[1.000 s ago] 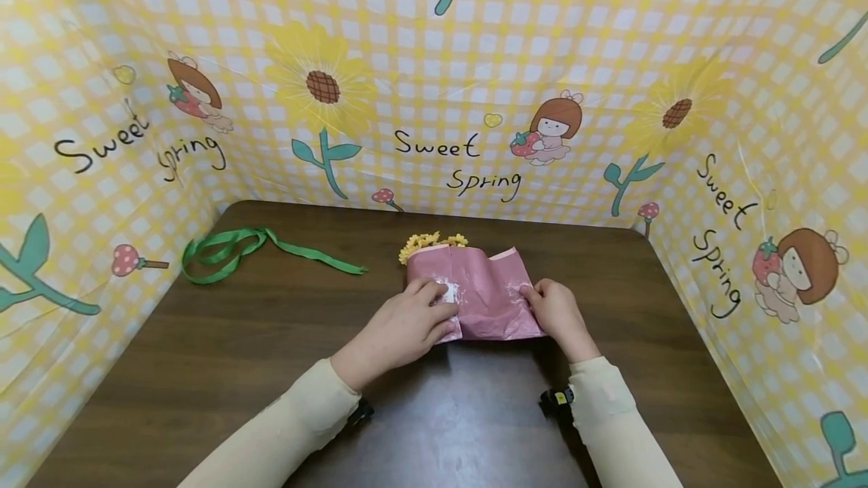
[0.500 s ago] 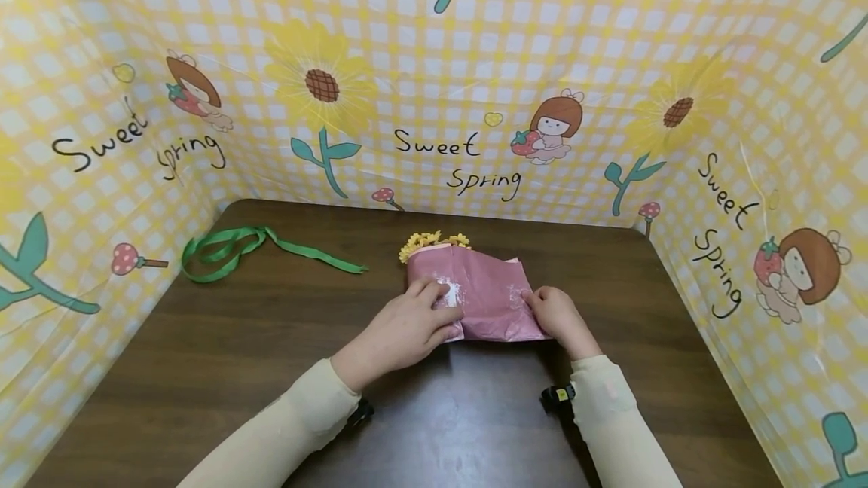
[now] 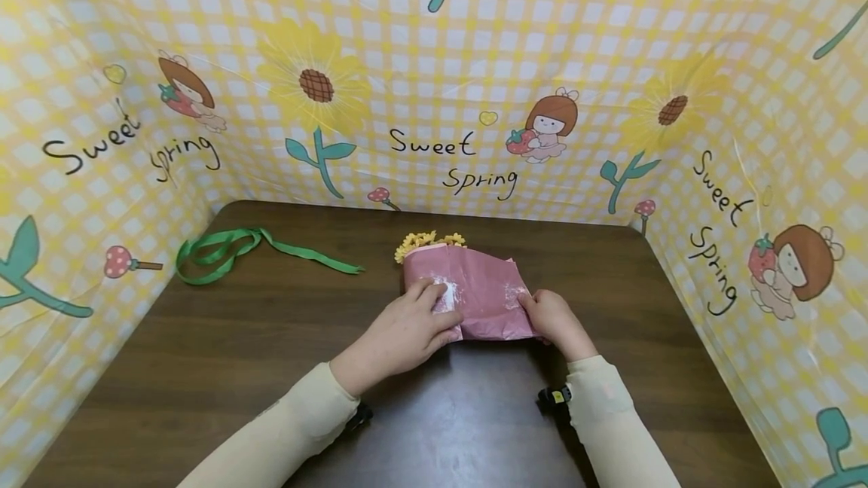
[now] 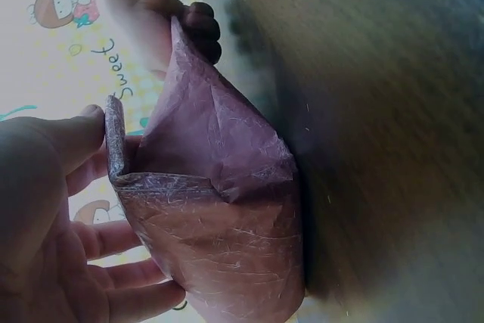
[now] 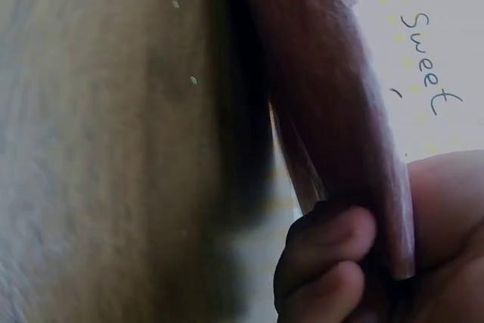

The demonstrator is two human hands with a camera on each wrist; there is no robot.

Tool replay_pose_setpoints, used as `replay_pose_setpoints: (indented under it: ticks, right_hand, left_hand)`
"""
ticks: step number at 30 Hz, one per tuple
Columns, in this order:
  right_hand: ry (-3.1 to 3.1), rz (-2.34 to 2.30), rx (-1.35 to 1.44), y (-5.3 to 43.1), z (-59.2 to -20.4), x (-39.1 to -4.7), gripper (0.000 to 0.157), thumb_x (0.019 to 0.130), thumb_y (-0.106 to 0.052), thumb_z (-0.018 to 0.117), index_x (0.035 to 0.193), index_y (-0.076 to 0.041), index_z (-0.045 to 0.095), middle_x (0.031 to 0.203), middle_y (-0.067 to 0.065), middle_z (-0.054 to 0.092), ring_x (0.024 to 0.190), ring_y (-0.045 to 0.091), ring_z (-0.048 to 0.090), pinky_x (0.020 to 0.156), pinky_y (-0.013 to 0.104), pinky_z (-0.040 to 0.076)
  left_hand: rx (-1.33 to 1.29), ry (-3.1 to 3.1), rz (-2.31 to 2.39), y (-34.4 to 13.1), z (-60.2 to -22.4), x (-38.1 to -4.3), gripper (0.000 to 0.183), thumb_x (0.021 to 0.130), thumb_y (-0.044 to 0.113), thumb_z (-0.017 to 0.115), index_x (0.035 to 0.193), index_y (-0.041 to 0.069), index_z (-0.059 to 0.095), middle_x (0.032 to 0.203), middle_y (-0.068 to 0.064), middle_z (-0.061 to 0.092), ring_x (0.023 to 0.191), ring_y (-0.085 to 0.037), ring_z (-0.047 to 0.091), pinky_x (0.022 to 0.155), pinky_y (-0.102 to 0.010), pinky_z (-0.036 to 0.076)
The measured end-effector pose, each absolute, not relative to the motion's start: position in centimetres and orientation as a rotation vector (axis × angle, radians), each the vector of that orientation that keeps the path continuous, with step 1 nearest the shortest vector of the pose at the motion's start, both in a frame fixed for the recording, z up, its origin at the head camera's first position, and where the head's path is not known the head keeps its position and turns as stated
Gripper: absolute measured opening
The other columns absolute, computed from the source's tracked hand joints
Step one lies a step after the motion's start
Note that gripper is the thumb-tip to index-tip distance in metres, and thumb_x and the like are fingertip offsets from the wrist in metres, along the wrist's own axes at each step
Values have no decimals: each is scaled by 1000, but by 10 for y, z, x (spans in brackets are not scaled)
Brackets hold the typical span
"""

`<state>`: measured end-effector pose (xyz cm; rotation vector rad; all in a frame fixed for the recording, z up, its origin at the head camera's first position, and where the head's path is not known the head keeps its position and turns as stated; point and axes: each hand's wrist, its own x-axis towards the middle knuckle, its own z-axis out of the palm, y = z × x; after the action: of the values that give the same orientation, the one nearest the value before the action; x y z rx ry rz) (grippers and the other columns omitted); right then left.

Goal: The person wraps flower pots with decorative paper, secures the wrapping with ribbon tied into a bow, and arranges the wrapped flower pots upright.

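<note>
A sheet of pink wrapping paper [image 3: 483,294], worn white in patches, is wrapped around a bunch of small yellow flowers [image 3: 429,242]. Only some blooms peek out past its far left edge. My left hand [image 3: 400,330] holds the paper's left part; in the left wrist view its thumb is at a folded edge [image 4: 115,138] and the fingers spread along the other side. At the paper's right end, my right hand [image 3: 557,322] pinches the side between thumb and curled fingers [image 5: 333,236]. The flower stems are hidden inside the paper.
A loosely looped green ribbon [image 3: 308,252] lies on the dark wooden table [image 3: 203,367], at the back left. Yellow checked cloth [image 3: 420,81] with printed flowers and figures walls the table at the back and both sides.
The paper's upper right flap, which stood up in a point, has come down and the sheet looks flatter. My right hand keeps its grip there; the left has hardly moved.
</note>
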<state>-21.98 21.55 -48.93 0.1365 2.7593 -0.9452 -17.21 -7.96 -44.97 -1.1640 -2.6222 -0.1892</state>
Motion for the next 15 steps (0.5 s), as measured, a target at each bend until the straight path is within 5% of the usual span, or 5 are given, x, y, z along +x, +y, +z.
replay_pose_setpoints:
  ticks: [8,15]
  right_hand:
    - [2897,-748,68,212,-494,-220,41,107,-33,50,82,-3,62,78,13,61,72,27,56,72,45,50]
    - [2941,-731,64,211,-494,-222,39,106,-33,52,84,-2,62,80,15,63,75,29,58,77,52,51]
  left_hand:
    - [-1191,-2608,-128,-78,-451,-171,31,104,46,55,128,35,71,140,-23,53,132,-46,48,103,-52,51]
    - [-1192,-2601,-50,-78,-453,-171,33,104,47,56,132,37,69,143,-23,52,134,-46,46,105,-51,50]
